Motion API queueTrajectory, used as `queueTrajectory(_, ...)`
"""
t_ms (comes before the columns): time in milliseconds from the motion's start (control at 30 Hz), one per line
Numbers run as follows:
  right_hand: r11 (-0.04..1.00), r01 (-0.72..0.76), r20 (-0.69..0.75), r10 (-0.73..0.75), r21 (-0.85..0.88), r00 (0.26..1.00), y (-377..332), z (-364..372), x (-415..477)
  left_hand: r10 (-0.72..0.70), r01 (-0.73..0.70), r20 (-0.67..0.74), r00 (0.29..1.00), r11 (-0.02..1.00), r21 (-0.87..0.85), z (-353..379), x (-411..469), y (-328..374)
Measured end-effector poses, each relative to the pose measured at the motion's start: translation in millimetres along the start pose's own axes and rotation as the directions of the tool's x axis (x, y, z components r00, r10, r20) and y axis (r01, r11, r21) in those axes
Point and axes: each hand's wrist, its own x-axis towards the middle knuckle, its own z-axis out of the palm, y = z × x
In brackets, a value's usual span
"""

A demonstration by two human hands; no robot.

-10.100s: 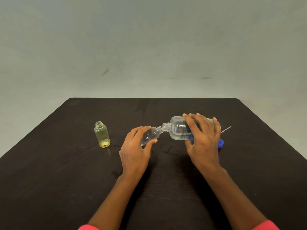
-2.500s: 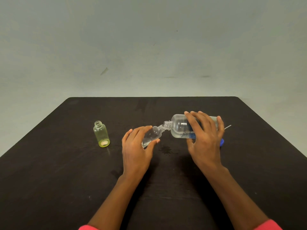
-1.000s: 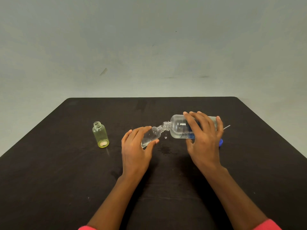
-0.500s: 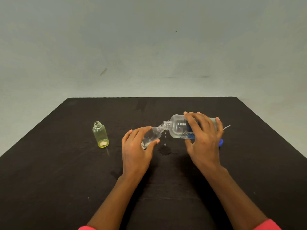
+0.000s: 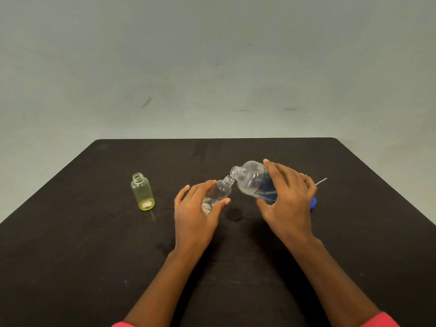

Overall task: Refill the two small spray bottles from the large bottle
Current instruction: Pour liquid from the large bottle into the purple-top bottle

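Observation:
My left hand holds a small clear spray bottle, tilted with its open neck up and to the right. My right hand grips the large clear bottle with a blue label, its open mouth raised just above and beside the small bottle's neck. A small yellow-green bottle stands uncapped on the black table to the left.
A small wet patch lies on the table between my hands. A blue cap peeks out behind my right hand, and a thin white tube lies beyond it.
The large bottle's mouth has swung up from its pouring tilt. Drops fell beside the small bottle and a wet patch formed on the table. The small bottle now stands more upright.

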Motion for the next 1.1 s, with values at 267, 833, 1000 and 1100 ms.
queueTrajectory(267,1.000,0.010,-0.032,-0.010,0.000,0.999,-0.2,0.1,-0.3,0.017,-0.018,-0.007,1.000,0.999,-0.035,0.1,-0.6,1.3)
queueTrajectory(833,0.999,0.007,-0.020,-0.008,-0.041,1.000,0.5,-2.2,2.0,0.017,-0.017,-0.006,1.000,0.999,-0.048,0.9,-1.0,3.1)
queueTrajectory(1000,0.999,0.012,0.003,-0.012,-0.051,1.000,1.8,-1.6,1.7,0.031,-0.031,-0.004,1.000,0.998,-0.054,0.7,-1.9,3.6)
queueTrajectory(1100,0.999,0.017,-0.002,-0.017,-0.047,1.000,1.5,-2.2,2.7,0.034,-0.034,0.001,0.999,0.998,-0.052,0.5,-1.7,2.9)
